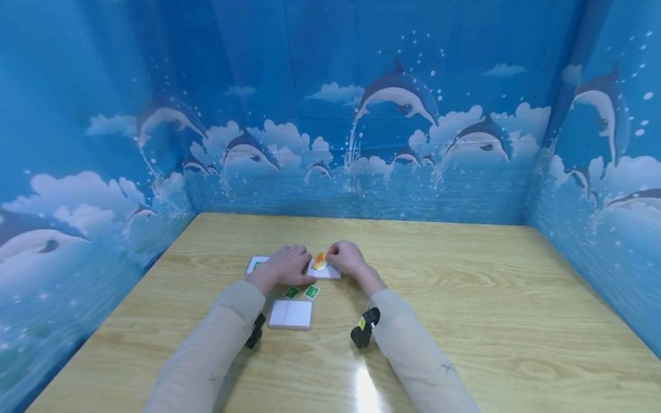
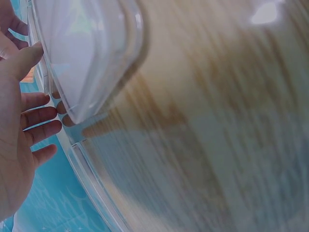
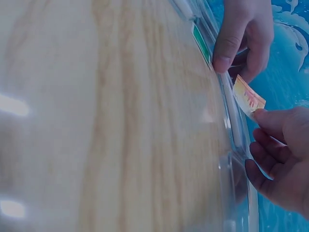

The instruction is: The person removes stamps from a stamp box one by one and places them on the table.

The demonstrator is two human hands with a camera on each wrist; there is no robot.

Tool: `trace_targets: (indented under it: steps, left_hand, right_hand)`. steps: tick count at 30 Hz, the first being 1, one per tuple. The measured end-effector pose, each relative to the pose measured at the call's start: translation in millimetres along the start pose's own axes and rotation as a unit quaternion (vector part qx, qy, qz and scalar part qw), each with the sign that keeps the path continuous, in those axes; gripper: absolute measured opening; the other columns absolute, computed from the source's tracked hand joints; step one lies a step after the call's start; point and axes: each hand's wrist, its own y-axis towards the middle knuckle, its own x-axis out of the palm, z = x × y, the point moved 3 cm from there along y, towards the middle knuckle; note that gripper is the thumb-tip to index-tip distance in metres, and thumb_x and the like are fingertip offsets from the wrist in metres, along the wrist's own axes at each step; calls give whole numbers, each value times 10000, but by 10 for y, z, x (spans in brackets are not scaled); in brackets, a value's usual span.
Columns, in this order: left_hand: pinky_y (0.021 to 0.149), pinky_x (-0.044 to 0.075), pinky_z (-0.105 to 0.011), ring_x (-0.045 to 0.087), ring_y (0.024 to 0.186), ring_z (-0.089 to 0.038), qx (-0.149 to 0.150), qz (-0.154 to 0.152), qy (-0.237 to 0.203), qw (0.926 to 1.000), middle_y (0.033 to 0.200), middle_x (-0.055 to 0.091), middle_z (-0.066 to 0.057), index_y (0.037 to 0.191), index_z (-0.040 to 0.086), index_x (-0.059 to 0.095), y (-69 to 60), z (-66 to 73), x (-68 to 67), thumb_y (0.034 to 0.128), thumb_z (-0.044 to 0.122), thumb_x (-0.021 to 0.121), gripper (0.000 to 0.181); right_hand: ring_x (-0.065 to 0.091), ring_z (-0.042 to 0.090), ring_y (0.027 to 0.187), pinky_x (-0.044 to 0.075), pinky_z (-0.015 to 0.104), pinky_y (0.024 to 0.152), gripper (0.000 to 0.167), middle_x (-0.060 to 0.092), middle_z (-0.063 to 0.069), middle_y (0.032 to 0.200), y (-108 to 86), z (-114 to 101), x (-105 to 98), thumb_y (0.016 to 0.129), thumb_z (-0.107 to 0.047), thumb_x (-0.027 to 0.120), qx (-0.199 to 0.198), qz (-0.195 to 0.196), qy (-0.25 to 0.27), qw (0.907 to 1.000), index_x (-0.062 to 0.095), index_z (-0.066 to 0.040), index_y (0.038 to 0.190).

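Observation:
An orange and yellow sticker (image 1: 319,261), its edge zigzag-cut, stands bent up over a flat white case (image 1: 325,273) at mid-table. My right hand (image 1: 349,258) pinches one corner of it between thumb and forefinger; the right wrist view shows the sticker (image 3: 247,95) in that pinch. From the other side my left hand (image 1: 291,265) rests at the case's left edge, thumb along the near side and fingers fairly straight. Two green square pieces (image 1: 312,292) lie on the wood just in front of it.
Nearer to me lies another flat white case (image 1: 290,315) with rounded, clear edges. A third white case (image 1: 254,264) with a green patch sits left, partly behind my left hand. Blue dolphin-print curtains (image 1: 361,189) border the wooden table (image 1: 465,298) at the back and sides.

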Motion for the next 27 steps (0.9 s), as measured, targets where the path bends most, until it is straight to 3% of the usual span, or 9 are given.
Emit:
trace_targets:
  steps: [12,18,27]
  left_hand:
    - [934,381,-392,481,1003,-196,91,-1,25,10000,1102,521,-56,1215,84,554,-7,0,-12,846,581,535,619]
    - [928,387,-388,484,1004,-197,120,-19,90,9999,1101,522,-59,1197,88,562,-11,-8,-8,846,589,527,612]
    - [951,373,-400,482,1019,-199,95,-37,51,9999,1112,520,-53,1211,95,554,0,-7,0,846,597,522,621]
  right_hand:
    - [554,166,785,469,264,683,131,631,50,849,15,76,-145,886,-151,612,228,-19,833,9963,675,-38,901]
    - [523,147,658,446,235,553,126,620,63,818,35,114,-191,876,-145,632,378,75,1093,9933,671,-27,899]
    - [464,104,538,387,207,478,125,606,81,801,65,136,-188,875,-140,627,653,276,1409,9875,665,-25,907]
